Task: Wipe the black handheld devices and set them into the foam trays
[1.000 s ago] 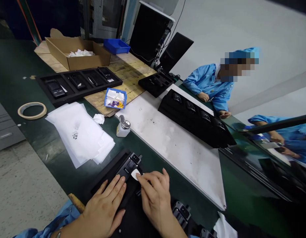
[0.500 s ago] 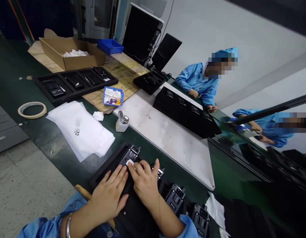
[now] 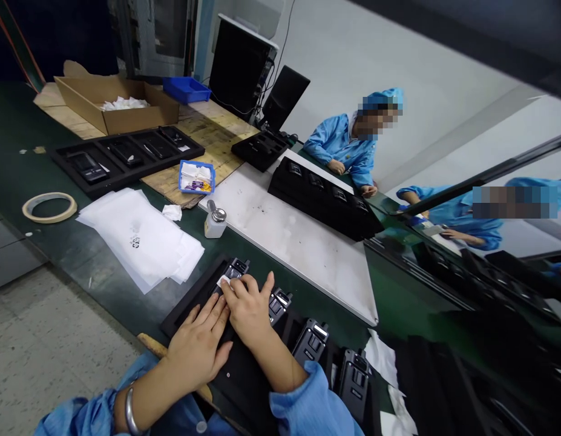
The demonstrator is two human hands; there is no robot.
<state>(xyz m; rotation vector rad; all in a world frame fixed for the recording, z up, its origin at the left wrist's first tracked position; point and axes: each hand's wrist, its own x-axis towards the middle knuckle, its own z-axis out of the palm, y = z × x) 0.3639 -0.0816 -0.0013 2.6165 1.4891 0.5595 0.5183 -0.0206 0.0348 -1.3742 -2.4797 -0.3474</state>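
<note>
A black foam tray (image 3: 250, 378) lies in front of me with several dark handheld devices in it. My right hand (image 3: 249, 306) presses a small white cloth (image 3: 223, 281) with its fingertips onto the leftmost device (image 3: 237, 268), whose lower part is hidden under my hands. My left hand (image 3: 199, 342) lies with fingers stretched out over the same device and the tray's edge. To the right, more devices sit face up: one beside my right hand (image 3: 279, 304), one past my wrist (image 3: 311, 340), and one (image 3: 354, 378) near my right sleeve.
White sheets (image 3: 144, 242), a tape roll (image 3: 49, 208) and a pump bottle (image 3: 215, 222) lie beyond the tray. Farther off are a white board (image 3: 298, 236), a blue box of small items (image 3: 197, 177), a carton (image 3: 117, 115) and black trays (image 3: 323, 197). Two people in blue sit at the right.
The view has shifted slightly. My right hand has slid the white cloth a little up along the device, and the device to its right shows more. My left hand stays flat.
</note>
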